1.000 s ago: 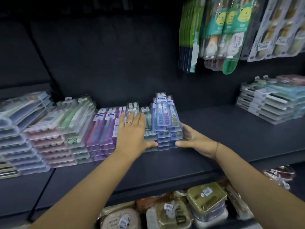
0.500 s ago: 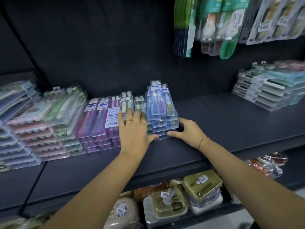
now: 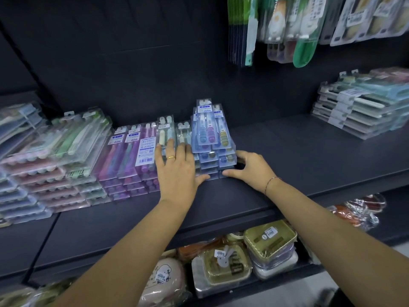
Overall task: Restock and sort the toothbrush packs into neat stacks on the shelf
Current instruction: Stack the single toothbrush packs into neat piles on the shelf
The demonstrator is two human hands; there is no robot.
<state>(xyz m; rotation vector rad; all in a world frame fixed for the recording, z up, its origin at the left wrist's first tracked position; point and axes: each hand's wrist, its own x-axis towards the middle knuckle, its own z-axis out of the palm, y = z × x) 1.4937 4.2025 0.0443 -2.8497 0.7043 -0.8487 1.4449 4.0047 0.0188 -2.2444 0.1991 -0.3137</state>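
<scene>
— What am I seeing on the hands from here?
— On my feed, the left hand [image 3: 177, 171] wears a plain gold ring [image 3: 170, 157] on one finger, at about eleven o'clock from the back of the hand.
— And the right hand [image 3: 254, 171]?
— A thin reddish cord bracelet [image 3: 271, 183] circles its wrist, at four o'clock from the knuckles. Both forearms are bare to the edge of my view.

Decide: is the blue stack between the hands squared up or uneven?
Uneven. In the blue stack, the top packs' hang tabs reach different depths and lower packs' fronts step forward.
</scene>
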